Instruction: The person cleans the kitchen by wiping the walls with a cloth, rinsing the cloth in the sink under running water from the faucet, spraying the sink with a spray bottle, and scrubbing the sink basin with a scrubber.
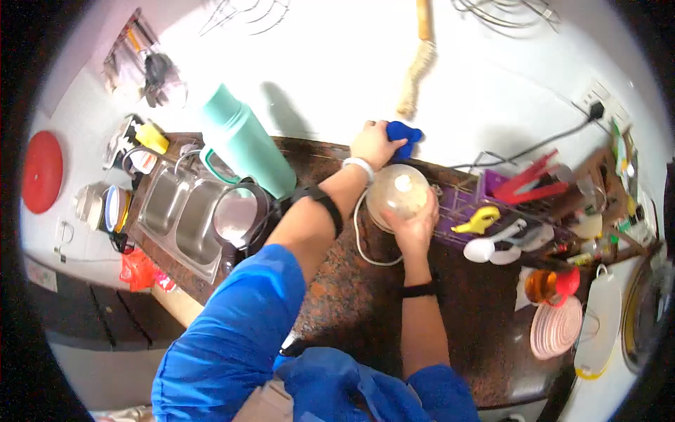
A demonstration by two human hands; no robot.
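Observation:
My left hand [376, 145] reaches to the wall side of the counter, its fingers closed on a bright blue, lobed object [403, 139] whose kind I cannot make out. Just below it sits a small round appliance [395, 188] with a see-through domed lid, seemingly with pale contents. My right hand [415, 224] is wrapped around the dome's right side. From the appliance a white cord [360, 239] loops onto the dark granite counter [344, 281].
A tall mint-green flask [256, 144] and a pan [239, 214] stand left, by the steel double sink [193, 225]. Right are a purple rack [453, 225], white spoons [492, 250] and red-handled tongs [527, 183]. A black cable [534, 155] runs along the wall.

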